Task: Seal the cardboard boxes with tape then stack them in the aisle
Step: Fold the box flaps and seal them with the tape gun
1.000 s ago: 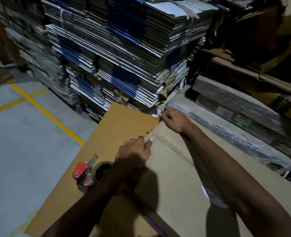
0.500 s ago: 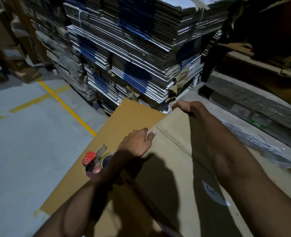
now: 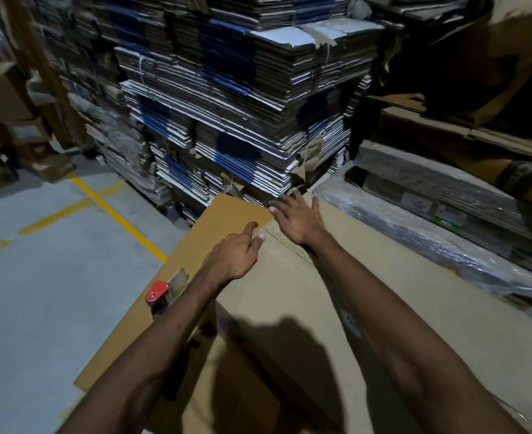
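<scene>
A large brown cardboard box point(image 3: 383, 296) lies in front of me, its two top flaps meeting along a seam. My left hand point(image 3: 236, 252) rests on the flaps at the seam with its forefinger and thumb stretched out. My right hand point(image 3: 296, 219) lies flat with spread fingers on the far end of the right flap, near the box's far edge. A tape dispenser point(image 3: 164, 291) with a red handle and a roll of brown tape sits on the left flap, just left of my left forearm. Neither hand holds anything.
A tall stack of flattened cartons point(image 3: 242, 104) stands right behind the box. Plastic-wrapped bundles point(image 3: 430, 233) lie along its right side. To the left is grey floor point(image 3: 39, 292) with yellow lines point(image 3: 117, 217). More boxes stand at far left.
My right hand has let go of the far edge and now lies flat with spread fingers. My left hand has slid a little further along the seam. The camera has tilted up.
</scene>
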A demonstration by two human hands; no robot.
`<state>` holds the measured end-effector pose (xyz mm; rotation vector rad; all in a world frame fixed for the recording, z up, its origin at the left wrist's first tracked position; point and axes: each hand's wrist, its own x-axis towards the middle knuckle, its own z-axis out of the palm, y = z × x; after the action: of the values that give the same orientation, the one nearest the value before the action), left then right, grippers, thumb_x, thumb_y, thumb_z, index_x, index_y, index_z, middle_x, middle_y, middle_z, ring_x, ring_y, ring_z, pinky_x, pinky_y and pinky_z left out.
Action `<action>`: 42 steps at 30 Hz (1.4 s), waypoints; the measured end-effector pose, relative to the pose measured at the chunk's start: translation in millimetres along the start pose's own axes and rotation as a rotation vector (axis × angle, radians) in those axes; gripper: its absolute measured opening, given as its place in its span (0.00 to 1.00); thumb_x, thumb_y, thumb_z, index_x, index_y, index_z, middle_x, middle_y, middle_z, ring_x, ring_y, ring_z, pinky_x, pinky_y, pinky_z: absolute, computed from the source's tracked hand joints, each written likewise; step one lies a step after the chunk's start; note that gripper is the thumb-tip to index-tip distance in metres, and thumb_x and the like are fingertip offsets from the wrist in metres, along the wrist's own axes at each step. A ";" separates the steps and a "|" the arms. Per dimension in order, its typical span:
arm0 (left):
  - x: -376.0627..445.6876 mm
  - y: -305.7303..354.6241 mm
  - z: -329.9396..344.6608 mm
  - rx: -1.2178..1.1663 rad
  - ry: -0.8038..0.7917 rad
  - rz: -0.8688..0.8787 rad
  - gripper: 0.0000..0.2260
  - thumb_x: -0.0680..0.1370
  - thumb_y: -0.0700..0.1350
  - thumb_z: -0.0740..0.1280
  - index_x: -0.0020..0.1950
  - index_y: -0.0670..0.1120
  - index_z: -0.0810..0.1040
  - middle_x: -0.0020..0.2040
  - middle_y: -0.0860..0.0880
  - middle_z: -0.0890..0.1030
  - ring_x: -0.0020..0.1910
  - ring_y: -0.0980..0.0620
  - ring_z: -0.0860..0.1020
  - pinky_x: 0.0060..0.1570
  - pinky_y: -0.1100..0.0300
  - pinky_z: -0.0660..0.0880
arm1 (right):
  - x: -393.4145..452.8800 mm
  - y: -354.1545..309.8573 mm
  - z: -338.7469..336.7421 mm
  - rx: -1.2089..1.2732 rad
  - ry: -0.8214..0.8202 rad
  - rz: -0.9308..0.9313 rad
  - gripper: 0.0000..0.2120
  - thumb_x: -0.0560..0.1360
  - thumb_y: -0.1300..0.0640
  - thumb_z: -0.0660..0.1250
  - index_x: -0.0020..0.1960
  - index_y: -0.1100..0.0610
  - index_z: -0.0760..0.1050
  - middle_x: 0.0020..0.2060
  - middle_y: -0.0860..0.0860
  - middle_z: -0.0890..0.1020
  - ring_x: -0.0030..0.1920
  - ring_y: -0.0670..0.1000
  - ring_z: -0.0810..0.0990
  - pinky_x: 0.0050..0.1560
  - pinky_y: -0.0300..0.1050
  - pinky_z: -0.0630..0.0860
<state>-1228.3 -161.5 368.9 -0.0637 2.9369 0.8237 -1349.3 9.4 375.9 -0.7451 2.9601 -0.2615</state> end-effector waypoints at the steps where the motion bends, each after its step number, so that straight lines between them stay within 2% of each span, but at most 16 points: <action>1: -2.7 0.5 0.1 0.011 0.022 0.028 0.25 0.86 0.63 0.47 0.79 0.53 0.61 0.49 0.42 0.80 0.55 0.39 0.79 0.56 0.46 0.76 | -7.2 -5.5 4.9 0.001 0.007 -0.011 0.28 0.86 0.37 0.41 0.83 0.42 0.59 0.84 0.47 0.56 0.84 0.53 0.45 0.78 0.69 0.38; 3: -8.0 1.3 0.8 0.038 0.043 0.070 0.24 0.86 0.62 0.47 0.80 0.55 0.59 0.44 0.45 0.79 0.52 0.39 0.80 0.53 0.47 0.76 | -23.3 -13.2 12.1 0.004 -0.006 -0.020 0.29 0.86 0.38 0.40 0.85 0.44 0.50 0.85 0.47 0.49 0.84 0.52 0.42 0.79 0.65 0.38; 4: -8.8 1.0 1.7 0.050 0.050 0.083 0.24 0.86 0.61 0.47 0.80 0.55 0.60 0.46 0.44 0.81 0.53 0.39 0.80 0.52 0.47 0.76 | -32.4 -16.2 13.8 0.016 -0.012 -0.023 0.29 0.86 0.38 0.40 0.85 0.45 0.47 0.85 0.47 0.46 0.84 0.52 0.42 0.80 0.63 0.37; 6: -7.3 -0.6 3.3 0.061 0.073 0.100 0.24 0.87 0.61 0.47 0.81 0.55 0.61 0.55 0.42 0.84 0.58 0.38 0.80 0.55 0.48 0.75 | -52.0 -21.7 17.3 0.039 -0.012 -0.031 0.30 0.86 0.38 0.41 0.86 0.47 0.43 0.84 0.48 0.42 0.84 0.51 0.40 0.80 0.59 0.37; 8: -5.7 -1.6 4.4 0.070 0.087 0.095 0.24 0.87 0.60 0.47 0.82 0.57 0.59 0.66 0.42 0.81 0.64 0.38 0.78 0.61 0.47 0.74 | -76.6 -27.3 18.0 0.055 -0.019 -0.030 0.33 0.86 0.37 0.42 0.86 0.50 0.42 0.84 0.50 0.41 0.84 0.51 0.41 0.81 0.57 0.38; 10: -6.2 -0.1 5.8 0.061 0.054 0.099 0.23 0.87 0.60 0.47 0.83 0.61 0.55 0.71 0.43 0.79 0.67 0.38 0.76 0.64 0.45 0.73 | -106.7 -29.7 17.3 0.067 -0.023 -0.001 0.35 0.86 0.35 0.44 0.86 0.52 0.41 0.85 0.51 0.42 0.84 0.52 0.41 0.81 0.56 0.39; 13: -7.5 0.6 2.8 -0.009 -0.009 0.133 0.23 0.86 0.60 0.48 0.82 0.64 0.57 0.75 0.45 0.75 0.71 0.39 0.74 0.68 0.45 0.71 | -155.3 -40.0 13.3 0.087 -0.027 0.055 0.43 0.82 0.29 0.46 0.85 0.54 0.40 0.84 0.51 0.41 0.84 0.52 0.41 0.81 0.58 0.38; 16: -8.1 -8.7 -7.6 -0.090 -0.049 0.128 0.22 0.88 0.56 0.51 0.82 0.60 0.60 0.76 0.45 0.73 0.72 0.40 0.73 0.70 0.50 0.69 | -196.0 -71.3 11.0 0.115 -0.088 0.106 0.58 0.71 0.18 0.52 0.85 0.54 0.38 0.84 0.49 0.39 0.83 0.50 0.37 0.81 0.61 0.35; 23: -37.4 -29.0 -2.8 -0.173 -0.045 0.104 0.23 0.88 0.55 0.52 0.83 0.58 0.58 0.79 0.45 0.70 0.74 0.38 0.71 0.72 0.46 0.68 | -263.7 -112.4 12.5 0.041 -0.074 0.167 0.68 0.61 0.15 0.62 0.85 0.53 0.40 0.85 0.49 0.41 0.84 0.53 0.41 0.80 0.68 0.40; 26: -65.8 -30.3 1.5 -0.261 -0.011 0.073 0.22 0.88 0.53 0.53 0.83 0.58 0.60 0.77 0.44 0.72 0.73 0.36 0.71 0.72 0.48 0.69 | -289.0 -122.6 14.8 -0.068 -0.033 0.183 0.64 0.63 0.21 0.69 0.85 0.51 0.45 0.85 0.49 0.48 0.84 0.56 0.48 0.79 0.69 0.48; 29: -96.4 -31.2 5.3 -0.327 -0.023 0.044 0.22 0.88 0.52 0.53 0.83 0.57 0.59 0.77 0.43 0.71 0.72 0.36 0.72 0.70 0.51 0.69 | -321.7 -131.1 19.5 -0.016 0.091 0.243 0.55 0.64 0.26 0.73 0.83 0.46 0.59 0.82 0.45 0.61 0.82 0.56 0.59 0.77 0.67 0.57; 33: -138.5 -28.3 12.4 -0.279 -0.045 0.049 0.24 0.87 0.51 0.54 0.84 0.55 0.57 0.77 0.39 0.70 0.70 0.36 0.72 0.68 0.50 0.70 | -365.3 -123.8 33.0 0.008 0.305 0.255 0.41 0.61 0.29 0.75 0.71 0.43 0.77 0.72 0.44 0.77 0.73 0.56 0.73 0.68 0.64 0.66; 36: -164.6 -15.7 8.3 -0.122 0.037 0.002 0.23 0.85 0.53 0.57 0.81 0.54 0.64 0.75 0.40 0.60 0.71 0.33 0.63 0.70 0.38 0.65 | -380.6 -108.0 32.4 0.001 0.402 0.314 0.34 0.62 0.33 0.80 0.66 0.41 0.82 0.70 0.45 0.79 0.74 0.58 0.72 0.70 0.69 0.65; 38: -176.7 -12.8 9.7 -0.027 0.128 0.083 0.21 0.84 0.52 0.60 0.77 0.51 0.69 0.76 0.43 0.56 0.73 0.34 0.57 0.70 0.33 0.61 | -392.0 -98.8 38.1 0.018 0.492 0.386 0.30 0.64 0.41 0.84 0.64 0.43 0.83 0.68 0.47 0.80 0.73 0.58 0.73 0.70 0.69 0.66; 40: -184.6 -15.7 18.1 -0.047 0.167 0.186 0.20 0.84 0.52 0.62 0.75 0.48 0.73 0.78 0.44 0.57 0.76 0.36 0.54 0.71 0.32 0.59 | -406.3 -94.3 46.3 0.078 0.603 0.495 0.27 0.67 0.51 0.84 0.65 0.46 0.83 0.67 0.49 0.80 0.68 0.56 0.76 0.68 0.62 0.73; 42: -191.8 -15.8 28.9 -0.113 0.166 0.274 0.18 0.84 0.52 0.63 0.72 0.47 0.75 0.80 0.44 0.59 0.79 0.39 0.53 0.74 0.32 0.58 | -415.7 -98.0 59.1 0.240 0.706 0.648 0.26 0.73 0.62 0.78 0.69 0.50 0.81 0.67 0.53 0.78 0.64 0.55 0.78 0.64 0.51 0.78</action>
<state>-1034.2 -157.0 355.0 0.2832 3.0954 1.0696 -931.7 113.6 349.8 0.4470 3.4656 -0.9564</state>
